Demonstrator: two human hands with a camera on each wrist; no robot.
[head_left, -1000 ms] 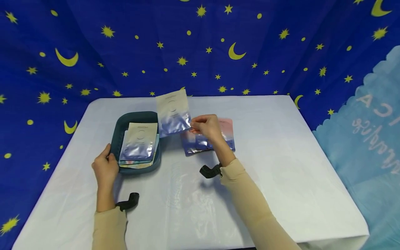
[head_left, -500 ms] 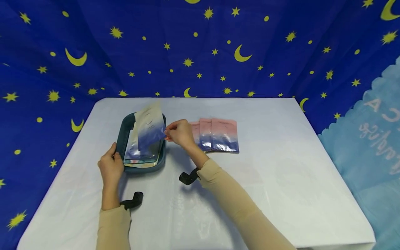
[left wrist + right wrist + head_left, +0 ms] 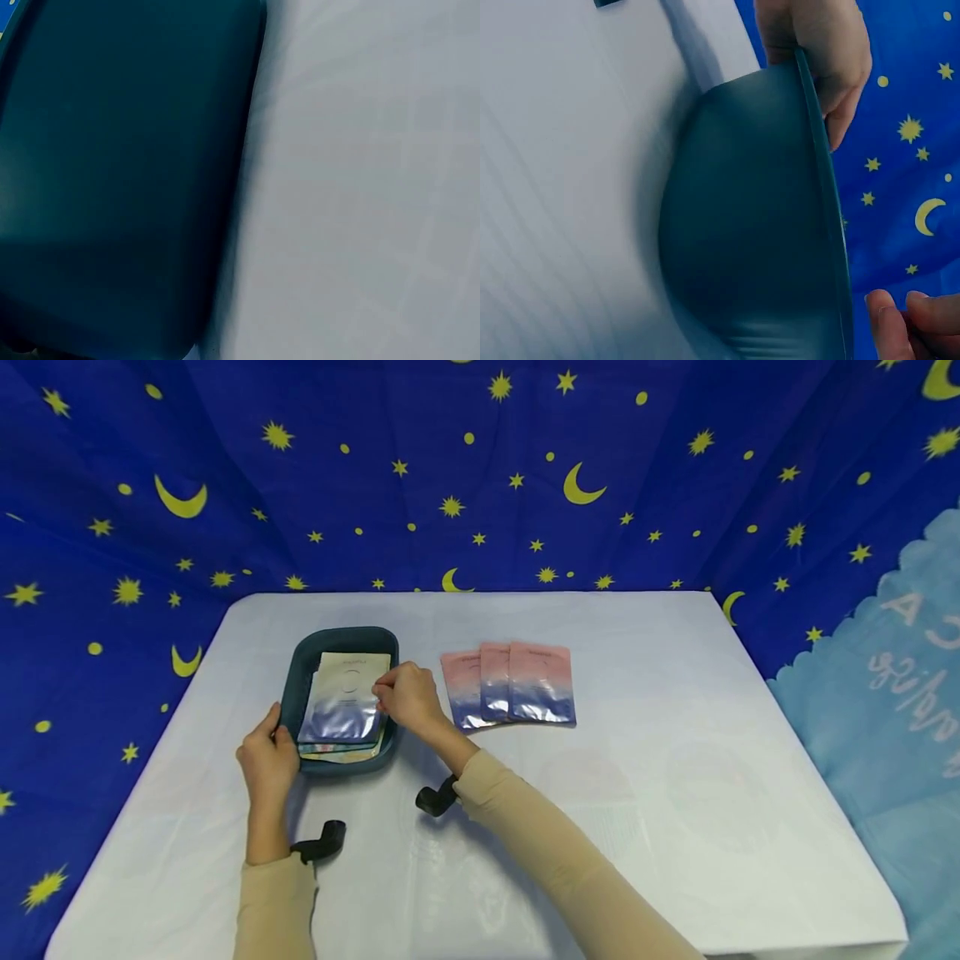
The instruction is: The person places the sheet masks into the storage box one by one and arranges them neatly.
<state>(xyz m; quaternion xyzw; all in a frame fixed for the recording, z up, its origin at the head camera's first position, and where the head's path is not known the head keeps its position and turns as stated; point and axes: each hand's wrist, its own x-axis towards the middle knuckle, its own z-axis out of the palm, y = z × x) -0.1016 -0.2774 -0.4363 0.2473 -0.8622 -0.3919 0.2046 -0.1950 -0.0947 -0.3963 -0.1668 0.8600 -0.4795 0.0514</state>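
My left hand (image 3: 266, 758) grips the left rim of a dark teal plastic basket (image 3: 300, 662). In the right wrist view, its fingers (image 3: 842, 120) hang outside the rim. Inside the basket lies a stack of flat sachets, topped by a cream-to-blue foil sachet (image 3: 341, 714). Over the stack's right edge is my right hand (image 3: 411, 697), fingers bent. Its thumb and fingertips (image 3: 885, 330) stand slightly apart above the rim, with no sachet visible between them. The left wrist view shows just the basket's outer wall (image 3: 127, 150) and the cloth.
Several pink-to-blue foil sachets (image 3: 542, 681) lie overlapped on the white-covered table (image 3: 675, 777), right of the basket. A blue curtain (image 3: 510, 460) with yellow moons and stars hangs behind. Black camera mounts (image 3: 322, 842) stick out from both wrists.
My right hand has carried a cream-to-blue sachet left into the basket, where it now lies flat on the stack. The left hand has stayed on the rim.
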